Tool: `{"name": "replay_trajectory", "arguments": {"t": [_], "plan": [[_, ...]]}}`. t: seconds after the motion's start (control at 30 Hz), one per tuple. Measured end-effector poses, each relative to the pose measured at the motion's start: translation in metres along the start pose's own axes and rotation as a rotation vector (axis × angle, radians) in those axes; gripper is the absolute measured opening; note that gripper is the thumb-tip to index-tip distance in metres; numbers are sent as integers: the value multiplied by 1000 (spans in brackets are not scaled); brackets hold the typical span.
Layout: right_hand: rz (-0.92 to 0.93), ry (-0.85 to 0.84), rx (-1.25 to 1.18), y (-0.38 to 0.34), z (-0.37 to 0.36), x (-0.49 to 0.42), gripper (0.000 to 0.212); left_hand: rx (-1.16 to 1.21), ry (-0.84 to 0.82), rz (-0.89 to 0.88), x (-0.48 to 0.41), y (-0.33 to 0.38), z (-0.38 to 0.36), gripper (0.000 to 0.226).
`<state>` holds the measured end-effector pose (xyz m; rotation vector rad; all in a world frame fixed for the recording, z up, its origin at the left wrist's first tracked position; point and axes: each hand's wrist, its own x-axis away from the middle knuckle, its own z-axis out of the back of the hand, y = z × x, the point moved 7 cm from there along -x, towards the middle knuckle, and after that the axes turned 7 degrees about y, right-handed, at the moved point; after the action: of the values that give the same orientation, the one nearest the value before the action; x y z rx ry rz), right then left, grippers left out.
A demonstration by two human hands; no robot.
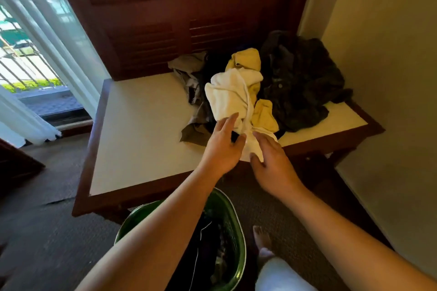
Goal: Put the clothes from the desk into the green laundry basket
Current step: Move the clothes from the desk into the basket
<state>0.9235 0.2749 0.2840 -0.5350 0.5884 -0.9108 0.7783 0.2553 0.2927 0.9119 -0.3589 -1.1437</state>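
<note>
A pile of clothes lies on the right half of the desk (pixel 142 130): a white garment (pixel 233 97) on top, a yellow one (pixel 248 60) behind it, a khaki one (pixel 192 78) to the left and a dark jacket (pixel 300 82) to the right. My left hand (pixel 221 146) touches the white garment's lower end with its fingers straight. My right hand (pixel 272 160) holds that same lower end at the desk's front edge, thumb against the cloth. The green laundry basket (pixel 236 231) stands on the floor below my arms with dark clothes inside.
Dark wooden louvred doors rise behind the desk. A cream wall (pixel 390 101) closes in the right side. A glass door with white curtains (pixel 28 111) is at the left. My bare foot (pixel 262 241) rests on the carpet beside the basket.
</note>
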Motion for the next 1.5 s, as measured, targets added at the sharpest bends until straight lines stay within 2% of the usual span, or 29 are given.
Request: {"name": "replay_trajectory", "arguments": {"t": [0.1, 0.23, 0.33, 0.4, 0.47, 0.53, 0.63, 0.7, 0.77, 0.83, 0.9, 0.93, 1.0, 1.07, 1.13, 1.2, 1.33, 1.43, 1.5], "plan": [[-2, 31, 16, 19, 13, -45, 60, -124, 16, -1, -55, 4, -15, 76], [-14, -12, -42, 53, 20, -104, 62, -431, -29, 135, -130, -12, -40, 114], [-18, -71, -44, 82, 20, -146, 60, -532, -65, 242, -163, -31, -57, 125], [-21, -106, -80, 96, 18, -175, 59, -551, -25, 237, -176, -39, -59, 106], [-9, -144, -97, 105, 15, -205, 58, -469, 83, 221, -183, -43, -46, 70], [43, -156, -89, 107, 11, -238, 59, -335, 186, 265, -181, -43, -29, 50], [150, -217, -78, 101, -7, -281, 71, -134, 459, 289, -168, -35, 13, 38], [251, -272, 142, 108, -31, -307, 92, -126, 669, 221, -161, -23, 44, 34], [253, -382, 431, 126, -58, -324, 110, -163, 785, 151, -159, -17, 60, 32], [205, -452, 507, 136, -74, -333, 104, -211, 829, 155, -157, -19, 64, 35], [213, -422, 459, 129, -80, -336, 80, -183, 807, 214, -157, -26, 57, 46], [218, -403, 392, 123, -79, -335, 69, -165, 745, 245, -158, -33, 47, 57], [170, -418, 113, 108, -70, -326, 59, -133, 468, 326, -164, -52, 13, 99], [73, -440, -248, 94, -53, -317, 48, -209, 143, 431, -165, -74, -24, 137], [1, -490, -489, 81, -39, -306, 49, -389, -53, 449, -159, -93, -48, 151], [-27, -508, -574, 80, -34, -295, 71, -504, -71, 419, -154, -104, -54, 152], [-108, -508, -386, 114, -54, -271, 130, -495, 31, 418, -148, -104, -45, 126], [-75, -553, -155, 134, -72, -251, 141, -470, 130, 355, -144, -98, -37, 91], [-55, -510, -106, 130, -69, -239, 122, -436, 207, 342, -140, -91, -27, 75]]}}
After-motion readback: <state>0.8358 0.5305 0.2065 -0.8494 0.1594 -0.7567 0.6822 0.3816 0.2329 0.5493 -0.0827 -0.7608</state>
